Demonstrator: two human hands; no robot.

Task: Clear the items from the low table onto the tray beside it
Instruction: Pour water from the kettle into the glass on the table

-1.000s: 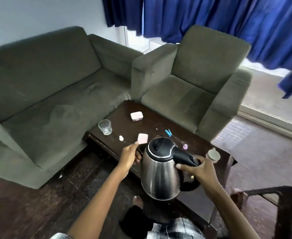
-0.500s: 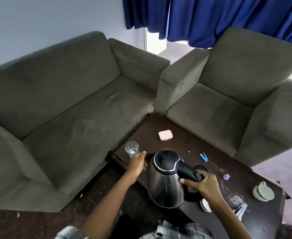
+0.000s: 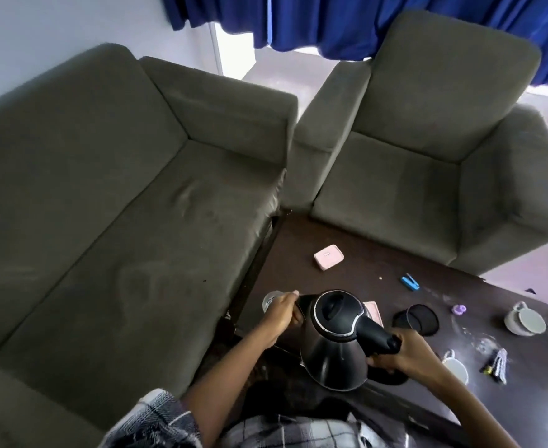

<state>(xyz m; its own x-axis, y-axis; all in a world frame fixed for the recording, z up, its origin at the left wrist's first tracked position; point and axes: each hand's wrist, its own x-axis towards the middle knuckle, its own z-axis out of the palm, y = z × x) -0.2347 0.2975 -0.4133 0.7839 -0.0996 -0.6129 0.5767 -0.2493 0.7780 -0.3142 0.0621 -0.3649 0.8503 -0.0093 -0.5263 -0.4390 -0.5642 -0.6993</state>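
Observation:
The steel kettle (image 3: 334, 344) with a black lid stands at the near edge of the dark low table (image 3: 356, 250). My right hand (image 3: 402, 354) grips its black handle. My left hand (image 3: 279, 313) curls around the clear glass (image 3: 270, 299) at the table's near left corner, hiding most of it. A pink card (image 3: 373, 313) lies flat behind the kettle. Farther back lie a pink box (image 3: 328, 257) and a blue clip (image 3: 410, 282). No tray is in view.
To the right on the table are a black round mesh piece (image 3: 416, 318), a small purple thing (image 3: 458, 308), two white cups (image 3: 525, 320) (image 3: 458, 370) and a black-and-white item (image 3: 497, 365). A grey sofa (image 3: 120, 205) and armchair (image 3: 428, 173) border the table.
The kettle came down from the air to the table's near edge. My left hand no longer holds the pink card, which now lies on the table, and has moved onto the glass.

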